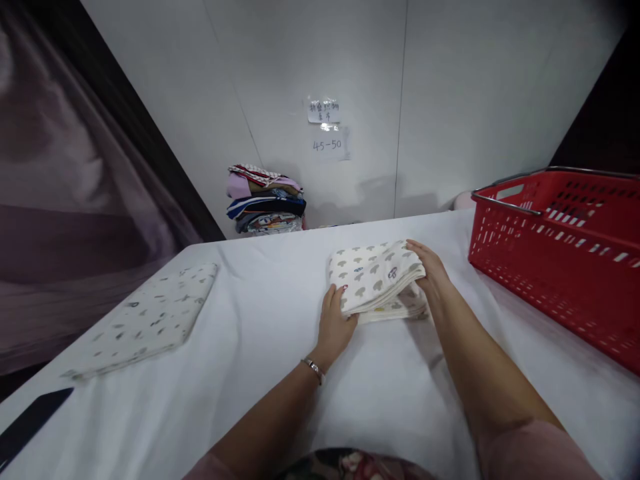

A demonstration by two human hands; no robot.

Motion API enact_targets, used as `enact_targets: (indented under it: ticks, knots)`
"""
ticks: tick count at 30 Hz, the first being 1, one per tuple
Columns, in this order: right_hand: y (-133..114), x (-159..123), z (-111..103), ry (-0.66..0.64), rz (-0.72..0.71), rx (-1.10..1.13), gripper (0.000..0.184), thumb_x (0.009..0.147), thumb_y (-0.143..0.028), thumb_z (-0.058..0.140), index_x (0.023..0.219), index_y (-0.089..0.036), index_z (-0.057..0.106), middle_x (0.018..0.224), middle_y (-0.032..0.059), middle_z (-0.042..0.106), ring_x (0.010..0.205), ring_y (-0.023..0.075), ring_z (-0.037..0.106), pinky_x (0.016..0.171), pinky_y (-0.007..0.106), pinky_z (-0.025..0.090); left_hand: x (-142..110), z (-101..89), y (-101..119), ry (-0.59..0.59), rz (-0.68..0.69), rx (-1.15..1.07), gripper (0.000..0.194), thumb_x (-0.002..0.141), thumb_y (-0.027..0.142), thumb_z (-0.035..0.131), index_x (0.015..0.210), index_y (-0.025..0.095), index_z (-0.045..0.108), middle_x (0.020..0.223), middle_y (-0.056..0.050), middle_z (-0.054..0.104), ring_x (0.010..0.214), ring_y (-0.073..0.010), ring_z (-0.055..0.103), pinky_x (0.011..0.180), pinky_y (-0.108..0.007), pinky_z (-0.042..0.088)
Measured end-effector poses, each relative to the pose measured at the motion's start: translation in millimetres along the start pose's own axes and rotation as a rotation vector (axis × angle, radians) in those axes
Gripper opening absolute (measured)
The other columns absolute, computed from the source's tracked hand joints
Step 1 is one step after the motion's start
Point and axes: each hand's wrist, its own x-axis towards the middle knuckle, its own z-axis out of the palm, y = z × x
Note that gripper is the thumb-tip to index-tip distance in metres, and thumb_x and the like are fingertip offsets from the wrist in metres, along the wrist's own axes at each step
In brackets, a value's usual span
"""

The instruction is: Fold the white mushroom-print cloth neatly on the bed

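Note:
In the middle of the white-covered table (270,320) lies a folded white cloth (373,270) with grey mushroom-like prints. My left hand (336,328) grips its near left corner, thumb and fingers around the layered edge. At the right end, my right hand (427,263) is closed on the cloth's edge, with the fingertips on top. The upper layers are raised a little over the lower ones, leaving a gap along the near side. A second folded white cloth (150,317), with small dark prints, lies flat at the left, apart from both hands.
A red plastic basket (555,267) with metal handles stands on the table at the right. Beyond the far edge is a stack of folded fabrics (267,203) against the wall. A dark flat object (35,423) lies at the near left, and a curtain (75,167) hangs at the left.

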Motion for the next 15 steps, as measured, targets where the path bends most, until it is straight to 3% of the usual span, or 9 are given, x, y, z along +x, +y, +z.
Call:
enact_targets:
  ticks: [10, 15]
  knots:
    - [-17, 6, 79, -0.058, -0.080, -0.122, 0.017, 0.067, -0.010, 0.063, 0.084, -0.013, 0.060, 0.058, -0.0012, 0.061, 0.055, 0.0114, 0.056, 0.053, 0.022, 0.046, 2, 4.0, 3, 0.079, -0.122, -0.150, 0.071, 0.071, 0.028, 0.065, 0.134, 0.022, 0.033, 0.142, -0.009, 0.030, 0.133, -0.0226, 0.024, 0.110, -0.038, 0.022]
    - [-21, 3, 108, -0.073, -0.103, -0.171, 0.017, 0.068, -0.009, 0.062, 0.085, -0.012, 0.059, 0.060, -0.0021, 0.059, 0.057, 0.0099, 0.055, 0.056, 0.021, 0.046, 11, 3.0, 5, 0.168, -0.174, -0.208, 0.061, 0.071, 0.026, 0.063, 0.127, 0.020, 0.039, 0.130, -0.009, 0.044, 0.124, -0.0218, 0.038, 0.105, -0.035, 0.031]
